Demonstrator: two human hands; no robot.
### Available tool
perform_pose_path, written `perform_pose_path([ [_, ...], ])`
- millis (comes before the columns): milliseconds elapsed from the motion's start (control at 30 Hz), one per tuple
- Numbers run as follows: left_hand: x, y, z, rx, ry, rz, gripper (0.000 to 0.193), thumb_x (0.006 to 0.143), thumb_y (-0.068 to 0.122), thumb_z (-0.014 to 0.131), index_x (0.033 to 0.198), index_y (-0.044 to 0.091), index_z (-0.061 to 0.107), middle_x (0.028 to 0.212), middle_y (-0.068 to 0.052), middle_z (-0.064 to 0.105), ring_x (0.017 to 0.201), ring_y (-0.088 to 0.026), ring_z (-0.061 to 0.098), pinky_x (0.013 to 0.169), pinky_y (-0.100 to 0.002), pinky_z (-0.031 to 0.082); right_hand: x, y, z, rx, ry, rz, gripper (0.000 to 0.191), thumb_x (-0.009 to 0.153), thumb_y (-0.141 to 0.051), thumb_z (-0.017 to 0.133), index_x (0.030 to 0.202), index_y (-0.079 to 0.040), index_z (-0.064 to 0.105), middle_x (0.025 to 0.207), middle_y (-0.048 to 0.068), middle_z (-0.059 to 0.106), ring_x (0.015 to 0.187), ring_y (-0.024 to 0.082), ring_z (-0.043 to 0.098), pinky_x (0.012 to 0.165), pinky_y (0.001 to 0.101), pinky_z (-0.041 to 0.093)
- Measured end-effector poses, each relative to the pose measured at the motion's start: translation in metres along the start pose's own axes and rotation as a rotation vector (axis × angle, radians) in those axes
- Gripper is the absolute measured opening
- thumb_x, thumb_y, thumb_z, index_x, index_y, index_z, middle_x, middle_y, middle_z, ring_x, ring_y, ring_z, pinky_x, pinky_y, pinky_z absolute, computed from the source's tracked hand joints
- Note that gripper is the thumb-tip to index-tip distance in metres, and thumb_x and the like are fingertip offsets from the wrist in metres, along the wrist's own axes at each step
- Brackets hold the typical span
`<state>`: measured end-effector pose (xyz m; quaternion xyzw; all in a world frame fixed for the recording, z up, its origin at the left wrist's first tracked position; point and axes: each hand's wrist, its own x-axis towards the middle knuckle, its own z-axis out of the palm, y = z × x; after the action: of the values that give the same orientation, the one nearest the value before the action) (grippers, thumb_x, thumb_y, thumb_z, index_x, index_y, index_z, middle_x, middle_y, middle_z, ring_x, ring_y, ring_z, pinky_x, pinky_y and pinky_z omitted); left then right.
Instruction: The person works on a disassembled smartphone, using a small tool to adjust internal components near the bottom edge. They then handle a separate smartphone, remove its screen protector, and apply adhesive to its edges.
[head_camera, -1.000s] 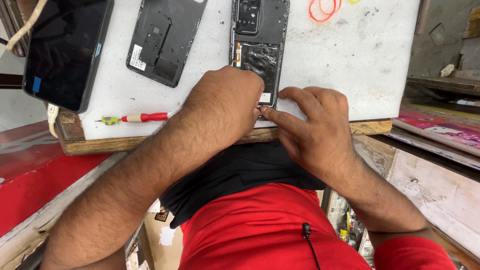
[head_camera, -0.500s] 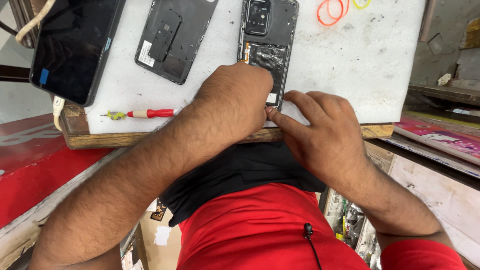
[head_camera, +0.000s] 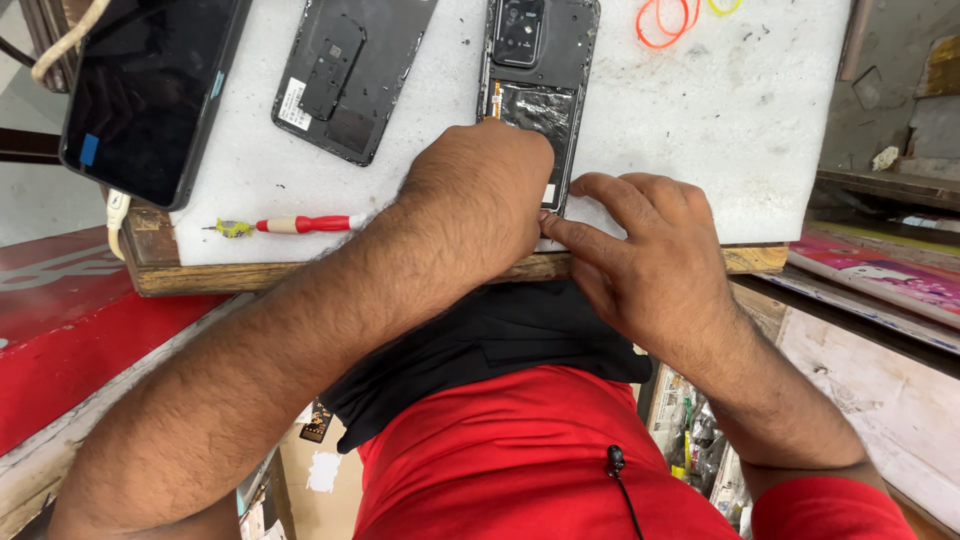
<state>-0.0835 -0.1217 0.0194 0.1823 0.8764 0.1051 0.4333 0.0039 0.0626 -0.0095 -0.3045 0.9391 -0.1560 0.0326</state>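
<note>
An opened black phone with its back removed lies on a white foam board, showing its camera block and a dark battery. My left hand is curled over the phone's lower end and hides it; its fingertips are out of sight. My right hand lies flat on the board beside it, fingers spread, with the index fingertip touching the phone's lower right corner. I cannot see any tool in either hand.
A black back cover lies left of the phone. A dark-screened phone overhangs the board's left edge. A red-handled screwdriver lies near the front edge. Orange and yellow rubber bands sit at the back. Shelves stand on the right.
Both hands stay on the phone's lower end. My right fingers have shifted slightly at its corner, and the view has drifted a little.
</note>
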Motion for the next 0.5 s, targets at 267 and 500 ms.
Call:
perform_pose_path([
  [267,0.0,-0.004,0.004,-0.012,0.02,0.01,0.032,0.086,0.023,0.081,0.109,0.002,0.072,0.101,-0.018,0.073,0.094,-0.032,0.075,0.075,-0.041,0.065,0.0,-0.005,0.003,-0.006,0.017,-0.006,0.045,0.078,-0.01,0.081,0.122,-0.021,0.074,0.132,0.006,0.064,0.113,0.029,0.058,0.091,0.0454,0.044],
  [500,0.001,-0.017,0.011,-0.03,0.087,0.17,0.022,0.088,0.026,0.076,0.098,0.006,0.076,0.087,-0.014,0.076,0.086,-0.026,0.076,0.077,-0.041,0.062,-0.006,-0.017,-0.001,-0.016,0.041,0.055,0.047,0.078,-0.009,0.079,0.124,-0.018,0.076,0.133,0.009,0.063,0.116,0.032,0.058,0.095,0.0472,0.045],
])
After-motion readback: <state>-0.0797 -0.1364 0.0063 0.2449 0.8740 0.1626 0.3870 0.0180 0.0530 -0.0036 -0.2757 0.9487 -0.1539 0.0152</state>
